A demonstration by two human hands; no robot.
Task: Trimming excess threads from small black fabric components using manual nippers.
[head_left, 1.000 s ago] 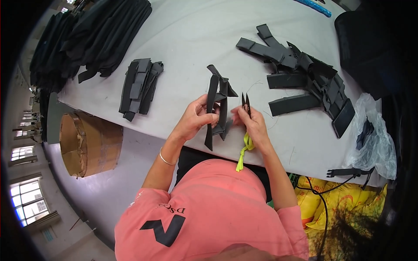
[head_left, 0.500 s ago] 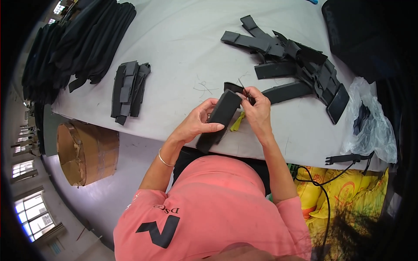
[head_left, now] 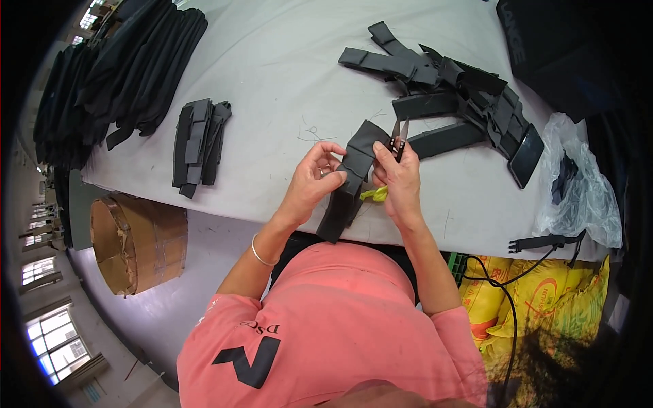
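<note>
At the near edge of the bench, the left hand has its fingers closed on a black fabric strap piece, which hangs over the edge. At three o'clock of it, the right hand grips small thread snips, blades touching the strap's top. Farther off, a small folded stack lies at ten o'clock and a loose heap of straps at one o'clock.
</note>
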